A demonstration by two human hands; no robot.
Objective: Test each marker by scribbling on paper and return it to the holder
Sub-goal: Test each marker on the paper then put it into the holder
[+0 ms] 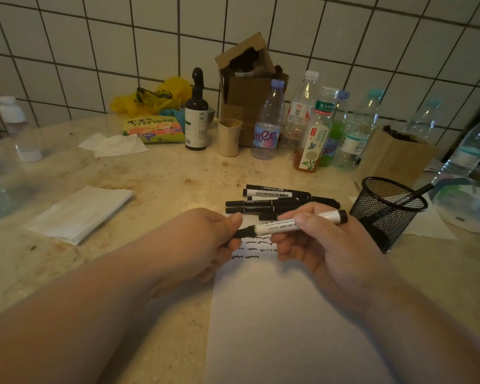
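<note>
While right hand (320, 245) grips marker (283, 225), left hand (205, 239) pinches cap (243, 232)

At frame centre, the right hand (320, 245) holds a white-barrelled black marker (291, 223) whose black cap (243, 232) the left hand (205, 239) pinches, above scribbled white paper (283, 314).

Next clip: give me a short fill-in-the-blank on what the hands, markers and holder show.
1. Both hands grip one ____ above the paper.
2. The left hand pinches its black ____.
3. The mesh holder contains ____ marker.
4. The loose markers lie ____ the paper's scribbles.

Missing: marker; cap; one; behind
</note>
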